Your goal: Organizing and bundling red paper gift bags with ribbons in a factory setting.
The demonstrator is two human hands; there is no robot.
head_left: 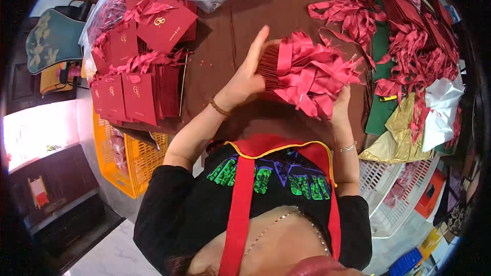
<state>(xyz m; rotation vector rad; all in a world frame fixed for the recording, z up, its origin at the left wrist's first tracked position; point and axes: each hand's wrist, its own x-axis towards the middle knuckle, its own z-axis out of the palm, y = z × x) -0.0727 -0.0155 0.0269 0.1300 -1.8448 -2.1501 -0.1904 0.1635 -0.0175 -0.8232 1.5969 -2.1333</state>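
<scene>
Above the brown table (220, 41) I hold a thick stack of dark red paper bags (269, 66) between my two hands. Pink-red ribbon handles (314, 74) bunch and hang loose over the right part of the stack. My left hand (246, 79) presses against the stack's left end, with one finger pointing up and the others partly hidden behind it. At the other end, my right hand (341, 105) grips from below, its fingers mostly covered by ribbons.
Piles of red bags with gold print (138, 97) line the table's left side. More ribboned bags (419, 46) lie on the right, near gold wrapping (394, 133) and a white plastic bag (442, 107). A yellow crate (130, 163) and a white crate (381, 189) stand below.
</scene>
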